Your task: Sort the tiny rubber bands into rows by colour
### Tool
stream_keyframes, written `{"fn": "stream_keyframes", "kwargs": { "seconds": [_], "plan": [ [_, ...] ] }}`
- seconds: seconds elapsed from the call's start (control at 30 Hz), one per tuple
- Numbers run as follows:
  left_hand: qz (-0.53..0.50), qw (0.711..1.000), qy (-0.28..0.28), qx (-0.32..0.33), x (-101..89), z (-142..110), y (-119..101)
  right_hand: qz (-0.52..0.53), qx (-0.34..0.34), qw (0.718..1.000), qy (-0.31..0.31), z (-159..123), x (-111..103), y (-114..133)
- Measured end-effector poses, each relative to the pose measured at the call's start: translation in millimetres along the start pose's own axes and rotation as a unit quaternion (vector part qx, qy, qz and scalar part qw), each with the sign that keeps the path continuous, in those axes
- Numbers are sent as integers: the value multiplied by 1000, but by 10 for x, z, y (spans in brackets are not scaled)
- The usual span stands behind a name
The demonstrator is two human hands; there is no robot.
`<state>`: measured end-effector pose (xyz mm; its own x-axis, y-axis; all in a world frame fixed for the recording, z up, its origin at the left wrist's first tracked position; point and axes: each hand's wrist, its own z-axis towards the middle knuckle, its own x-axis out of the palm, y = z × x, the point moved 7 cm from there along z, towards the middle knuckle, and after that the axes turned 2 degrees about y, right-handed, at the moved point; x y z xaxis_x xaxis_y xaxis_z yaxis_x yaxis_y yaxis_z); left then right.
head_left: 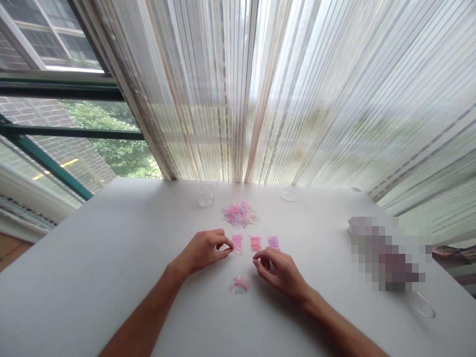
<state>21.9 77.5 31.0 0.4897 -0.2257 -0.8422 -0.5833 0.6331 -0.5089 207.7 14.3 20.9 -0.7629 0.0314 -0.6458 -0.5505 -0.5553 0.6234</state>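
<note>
My left hand [206, 249] rests on the white table [111, 258] with thumb and forefinger pinched together right beside a small pink pile [237, 243]. What they pinch is too small to make out. My right hand [279, 270] lies curled on the table, its fingertips just below a second pink pile [255, 243]. A purple pile [273, 242] sits to the right of that. A small mixed pink clump [239, 284] lies between my wrists. Farther back is a larger heap of mixed pastel pieces [240, 214].
A clear small cup [205, 195] and a clear lid [289, 195] stand near the table's far edge. A blurred-out object [386, 253] lies at the right, with a clear round lid [423, 303] below it. Striped sheer curtains [297, 89] hang behind the table.
</note>
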Motion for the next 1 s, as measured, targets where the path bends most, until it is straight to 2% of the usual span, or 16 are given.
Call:
{"fn": "stream_keyframes", "kwargs": {
  "seconds": [0.43, 0.77, 1.0],
  "plan": [
    [21, 999, 21, -20, 75, 18, 94, 7, 7, 1000, 22, -10, 37, -30],
    [15, 1000, 17, 6, 85, 12, 61, 9, 3, 999, 42, -20, 71, -36],
    [29, 999, 20, -5, 124, 19, 74, 8, 6, 999, 49, -27, 79, -37]
  ]
}}
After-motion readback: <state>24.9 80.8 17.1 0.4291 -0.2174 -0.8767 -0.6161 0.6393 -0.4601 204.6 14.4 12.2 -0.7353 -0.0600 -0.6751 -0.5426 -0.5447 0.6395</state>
